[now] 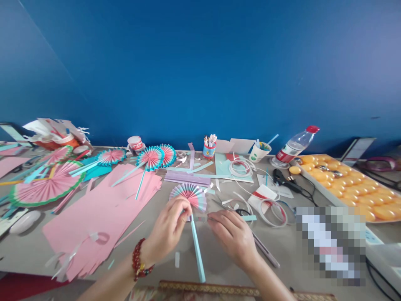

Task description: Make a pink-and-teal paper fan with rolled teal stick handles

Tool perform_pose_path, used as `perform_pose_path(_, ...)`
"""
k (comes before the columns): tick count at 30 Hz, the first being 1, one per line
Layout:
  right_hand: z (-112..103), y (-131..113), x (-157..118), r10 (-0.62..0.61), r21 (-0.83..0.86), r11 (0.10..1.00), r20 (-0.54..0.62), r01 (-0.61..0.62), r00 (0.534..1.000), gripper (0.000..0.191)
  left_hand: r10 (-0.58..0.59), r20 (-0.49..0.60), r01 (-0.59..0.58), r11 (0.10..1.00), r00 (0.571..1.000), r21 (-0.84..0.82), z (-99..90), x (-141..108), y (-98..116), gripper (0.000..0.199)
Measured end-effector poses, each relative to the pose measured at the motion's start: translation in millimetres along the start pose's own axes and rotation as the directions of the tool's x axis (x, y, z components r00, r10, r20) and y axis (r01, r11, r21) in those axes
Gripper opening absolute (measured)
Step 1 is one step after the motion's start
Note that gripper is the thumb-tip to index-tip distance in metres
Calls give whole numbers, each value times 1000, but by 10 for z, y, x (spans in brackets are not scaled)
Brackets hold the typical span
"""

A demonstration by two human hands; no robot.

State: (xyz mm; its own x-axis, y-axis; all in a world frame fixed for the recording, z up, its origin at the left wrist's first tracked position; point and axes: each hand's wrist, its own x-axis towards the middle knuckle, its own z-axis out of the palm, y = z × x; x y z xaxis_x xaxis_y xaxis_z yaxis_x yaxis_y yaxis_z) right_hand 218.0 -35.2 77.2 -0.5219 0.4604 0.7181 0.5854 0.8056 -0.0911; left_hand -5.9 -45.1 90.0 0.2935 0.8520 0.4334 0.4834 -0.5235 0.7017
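A small pleated paper fan (194,196) in purple, pink and light blue lies at the middle of the table, with a light blue paper handle (197,251) running down from it toward the front edge. My left hand (175,217), with a red bead bracelet at the wrist, is closed on the fan where it meets the handle. To the right of the handle, my right hand (230,234) has its fingers bent together near a small strip (200,218); whether they pinch it is too small to tell.
Pink paper sheets (125,196) and finished fans (150,158) lie left. Scissors (242,212), a pen (266,251) and white tape coils (274,213) are right. Behind stand a pencil cup (209,149), a paper cup (259,152) and a bottle (293,148). A yellow-orange tray (347,186) sits far right.
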Motion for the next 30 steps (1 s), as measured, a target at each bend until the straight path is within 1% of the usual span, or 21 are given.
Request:
perform_pose_path(2, -5, 12, -14, 14, -6, 1000, 2, -14, 1000, 18, -17, -30, 17, 1000, 999, -1, -54, -26, -46, 14)
perform_pose_path(3, -8, 13, -16, 16, -4, 1000, 6, -16, 1000, 17, -30, -27, 31, 1000, 999, 6, -78, -33, -68, 12)
perform_pose_path(6, -1, 5, -8, 24, 11, 1000, 8, -24, 1000, 18, -74, 50, 69, 992, 996, 104, -133, -20, -121, 12)
perform_pose_path(8, 20, -2, -7, 41, 22, 999, -10, -41, 999, 19, -85, 107, 62, 978, 991, 198, -143, -6, -140, 21)
perform_pose_path(9, 33, -6, -9, 51, 31, 998, -22, -50, 998, 19, -86, 120, 59, 975, 989, 215, -137, -7, -143, 25)
perform_pose_path(10, 47, -9, -14, 60, 42, 997, -32, -58, 998, 19, -95, 123, 69, 978, 988, 195, -120, -15, -140, 26)
perform_pose_path(11, 59, -13, -20, 65, 55, 997, -38, -63, 997, 18, -113, 125, 96, 986, 986, 134, -93, -29, -132, 24)
perform_pose_path(13, 76, -24, -28, 69, 73, 995, -42, -66, 997, 17, -169, 145, 181, 981, 975, -76, -7, -72, -104, 17)
perform_pose_path(14, 79, -31, -28, 67, 77, 995, -45, -63, 997, 17, -198, 166, 229, 953, 966, -197, 49, -93, -85, 19)
perform_pose_path(16, 77, -50, -23, 62, 76, 995, -48, -59, 997, 16, -257, 186, 313, 857, 948, -409, 168, -121, -50, 22)
perform_pose_path(18, 70, -67, -15, 61, 80, 995, -49, -57, 997, 17, -318, 169, 358, 763, 933, -538, 269, -123, -22, 24)
perform_pose_path(19, 66, -73, -13, 60, 84, 995, -51, -56, 997, 17, -342, 161, 370, 732, 926, -573, 306, -117, -12, 25)
perform_pose_path(21, 59, -77, -14, 64, 90, 994, -58, -58, 996, 17, -362, 155, 378, 702, 919, -603, 347, -103, 1, 27)
perform_pose_path(23, 53, -73, -18, 70, 91, 994, -65, -64, 995, 17, -363, 139, 369, 701, 921, -610, 354, -99, 8, 27)
perform_pose_path(27, 51, -70, -16, 75, 98, 993, -78, -68, 994, 17, -365, 77, 336, 729, 928, -596, 335, -140, 9, 26)
perform_pose_path(30, 68, -78, -13, 78, 105, 992, -92, -68, 993, 18, -354, 77, 318, 697, 932, -643, 347, -184, 5, 24)
